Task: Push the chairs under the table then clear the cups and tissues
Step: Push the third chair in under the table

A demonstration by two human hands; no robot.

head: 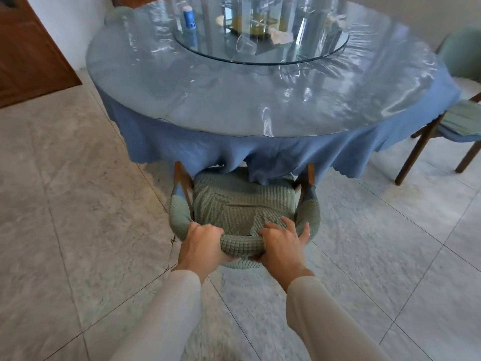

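Observation:
A green-covered chair stands in front of me, its seat partly under the blue tablecloth of the round table. My left hand grips the top of the chair's backrest on the left. My right hand holds the backrest on the right, fingers over its front. On the glass turntable a clear cup lies tipped, with crumpled tissues beside it. More tissue lies at the far right of the turntable.
A second green chair stands pulled out at the right of the table. A third chair back shows at the far left. A blue and white container stands on the turntable. A wooden door is at left. Tiled floor surrounds the table.

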